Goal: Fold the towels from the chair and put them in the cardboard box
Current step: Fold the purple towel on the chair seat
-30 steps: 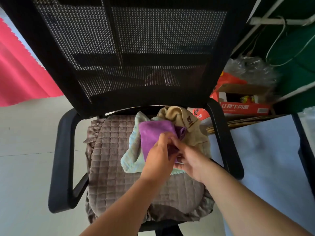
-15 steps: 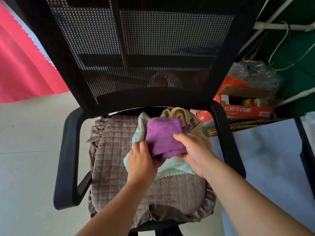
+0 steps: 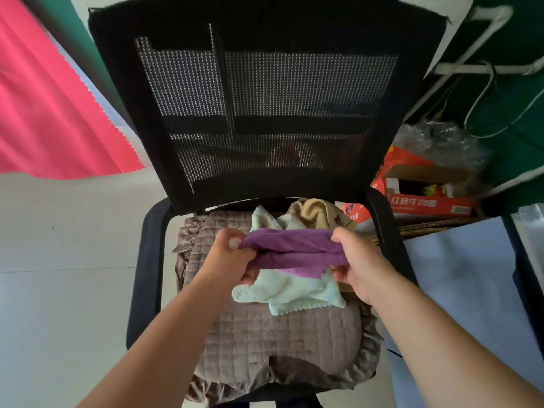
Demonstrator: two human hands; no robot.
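A purple towel [image 3: 294,250] is stretched sideways above the seat of the black mesh chair [image 3: 265,113]. My left hand [image 3: 232,257] grips its left end and my right hand [image 3: 359,260] grips its right end. Under it a pale mint towel [image 3: 290,293] lies crumpled on the brown quilted seat cushion [image 3: 265,340]. A beige towel [image 3: 316,212] is bunched at the back of the seat, against the backrest. A red and brown cardboard box [image 3: 426,192] with printed lettering stands open on the floor to the right of the chair.
Black armrests [image 3: 147,260] flank the seat. A pale blue surface [image 3: 471,278] fills the right foreground. Crumpled clear plastic [image 3: 441,139] lies behind the box, with white cables on green cloth above. A pink cloth [image 3: 53,107] hangs at the left over a pale floor.
The purple towel went from a bunched lump between my hands to a wide strip pulled out sideways. My hands moved apart, left hand leftward and right hand rightward.
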